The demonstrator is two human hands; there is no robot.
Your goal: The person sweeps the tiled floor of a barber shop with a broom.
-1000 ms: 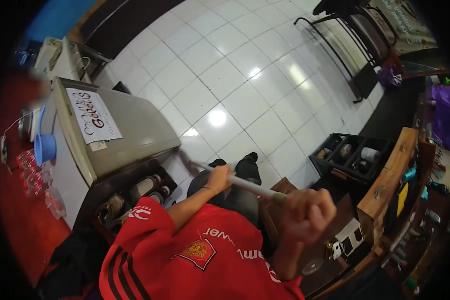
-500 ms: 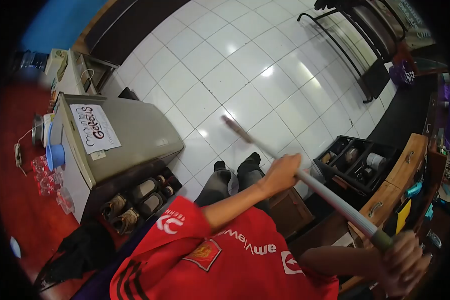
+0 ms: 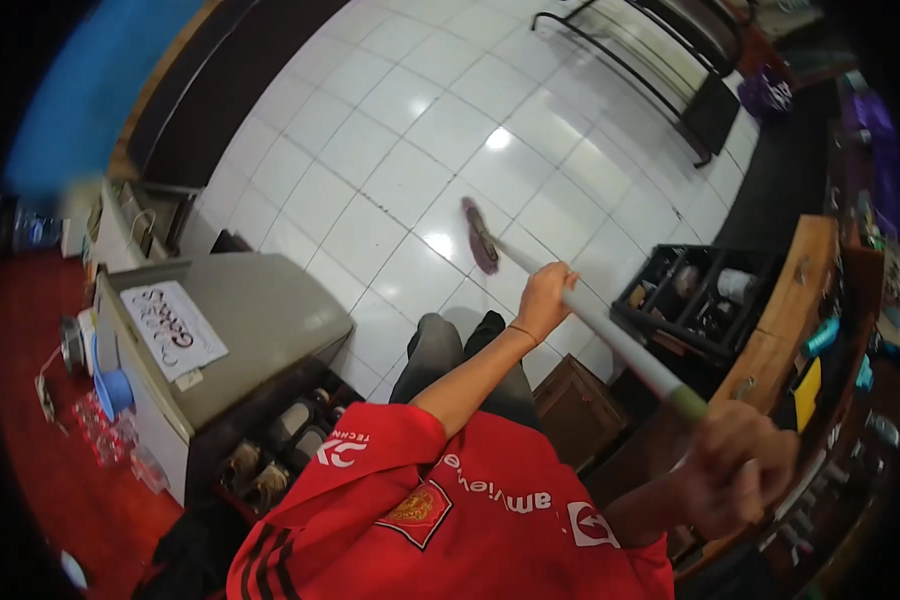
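Note:
A mop runs diagonally across the head view, its long grey pole (image 3: 625, 345) ending in a narrow purplish-brown head (image 3: 480, 236) on the white tiles. Partway down the pole, my left hand (image 3: 547, 303) is closed around it, a thin band at the wrist. My right hand (image 3: 740, 468), slightly blurred, is wrapped round the upper end, just behind an olive-green section of the handle. My feet and dark trousers show below the mop head.
A fridge (image 3: 260, 310) with a paper sign stands at left, shoes (image 3: 270, 470) beside it. At right are a black compartment crate (image 3: 700, 300) and wooden drawers (image 3: 795, 290). A brown wooden box (image 3: 578, 405) sits near my legs. A black metal-framed chair (image 3: 630, 60) stands farther off.
The mop head has turned and now lies more lengthwise, away from my feet. My right hand has moved left and inward. The whole view has shifted slightly.

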